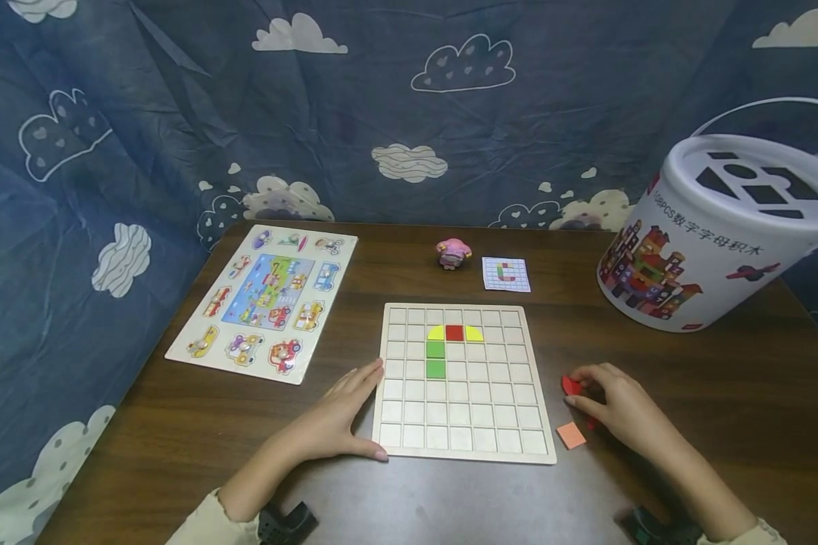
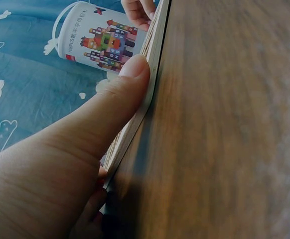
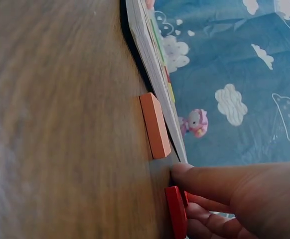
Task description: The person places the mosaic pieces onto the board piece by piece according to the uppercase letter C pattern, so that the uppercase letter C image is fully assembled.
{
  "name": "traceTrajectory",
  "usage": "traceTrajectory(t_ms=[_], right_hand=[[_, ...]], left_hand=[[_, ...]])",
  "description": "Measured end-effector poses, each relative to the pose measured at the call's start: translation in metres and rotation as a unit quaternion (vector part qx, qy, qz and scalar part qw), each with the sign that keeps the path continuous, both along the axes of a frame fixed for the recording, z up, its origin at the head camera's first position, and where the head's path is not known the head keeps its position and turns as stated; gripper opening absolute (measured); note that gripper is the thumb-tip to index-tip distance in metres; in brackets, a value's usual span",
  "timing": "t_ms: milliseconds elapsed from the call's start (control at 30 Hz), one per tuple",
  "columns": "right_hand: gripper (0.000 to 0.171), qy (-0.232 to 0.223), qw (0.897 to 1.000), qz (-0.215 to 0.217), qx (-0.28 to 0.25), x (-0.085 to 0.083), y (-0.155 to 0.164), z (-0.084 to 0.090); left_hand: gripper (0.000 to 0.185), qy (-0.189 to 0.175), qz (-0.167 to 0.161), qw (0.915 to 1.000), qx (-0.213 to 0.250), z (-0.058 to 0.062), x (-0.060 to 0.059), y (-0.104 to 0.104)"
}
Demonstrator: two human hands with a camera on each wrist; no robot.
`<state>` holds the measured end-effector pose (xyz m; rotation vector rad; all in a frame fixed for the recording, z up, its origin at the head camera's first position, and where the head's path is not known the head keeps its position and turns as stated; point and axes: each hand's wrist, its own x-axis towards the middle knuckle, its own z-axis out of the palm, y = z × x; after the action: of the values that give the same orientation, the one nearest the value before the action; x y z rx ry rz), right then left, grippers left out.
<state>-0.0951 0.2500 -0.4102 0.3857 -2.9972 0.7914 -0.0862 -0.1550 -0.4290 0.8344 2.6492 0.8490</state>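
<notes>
A pale wooden grid board lies mid-table with two yellow, one red and two green tiles set in its upper cells. My left hand rests flat against the board's left edge, fingers straight. Its thumb presses the board's front edge. Right of the board, my right hand pinches a red piece low on the table; the right wrist view shows curled fingers around that red piece. An orange square tile lies loose just in front, also seen as the orange tile.
A small pattern card and a pink toy figure sit behind the board. A big white block bucket stands at the right rear. A vehicle peg puzzle lies at the left. Blue cloud fabric hangs behind.
</notes>
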Motion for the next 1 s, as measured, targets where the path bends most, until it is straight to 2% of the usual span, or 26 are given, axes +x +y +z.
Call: traceTrajectory(t_ms=[200,367,567,767,867,1000], right_hand=[[0.031,0.008,1.000,-0.004,-0.019,0.002,-0.006,0.008],[0.032,0.041,0.998,0.008,-0.048,0.006,-0.021,0.018],[0.030,0.085,0.992,0.047,-0.082,0.010,-0.049,0.026],[0.031,0.112,0.981,0.110,-0.117,0.007,-0.084,0.025],[0.030,0.108,0.975,0.142,-0.130,0.003,-0.099,0.019],[0.028,0.065,0.975,0.159,-0.142,-0.002,-0.116,0.010]], left_hand=[[0.116,-0.005,0.005,1.0000,-0.002,0.001,0.001,0.000],[0.116,-0.003,0.005,1.0000,-0.004,0.001,0.001,0.000],[0.116,-0.002,0.002,1.0000,-0.001,0.001,0.000,0.001],[0.116,0.001,0.003,1.0000,-0.003,0.000,0.000,0.000],[0.116,0.005,0.002,1.0000,-0.003,0.000,0.000,0.000],[0.116,0.010,0.002,0.9999,-0.004,0.000,0.000,0.000]])
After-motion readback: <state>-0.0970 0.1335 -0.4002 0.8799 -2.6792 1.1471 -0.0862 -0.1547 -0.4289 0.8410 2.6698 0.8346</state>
